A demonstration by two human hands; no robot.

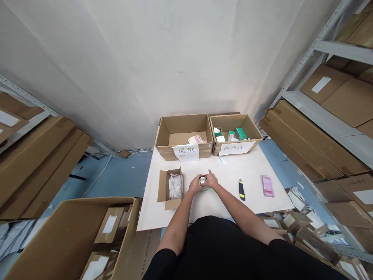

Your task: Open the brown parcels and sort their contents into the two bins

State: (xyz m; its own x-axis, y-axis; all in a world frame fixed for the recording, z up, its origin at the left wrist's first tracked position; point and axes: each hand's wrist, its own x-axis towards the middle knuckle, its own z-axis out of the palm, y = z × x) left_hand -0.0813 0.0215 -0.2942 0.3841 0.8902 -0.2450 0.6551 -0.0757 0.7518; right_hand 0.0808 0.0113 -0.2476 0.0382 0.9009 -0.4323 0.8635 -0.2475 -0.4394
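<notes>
left hand (pixel 194 184), right hand (pixel 211 180) holding silver object (pixel 202 180), white table (pixel 221 206)

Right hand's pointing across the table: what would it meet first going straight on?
The small shiny silver object at the fingertips of the right hand, apparently already touching, though depth is unclear.

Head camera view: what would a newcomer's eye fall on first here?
Both hands meet mid-table on the white tabletop, the left hand and right hand closed around a small silver object. Beyond them, at the far edge, stand an open cardboard box and its neighbour, each with a paper sign. A small box of white tissue sits left of the hands, a yellow-and-black utility knife to their right.
</notes>
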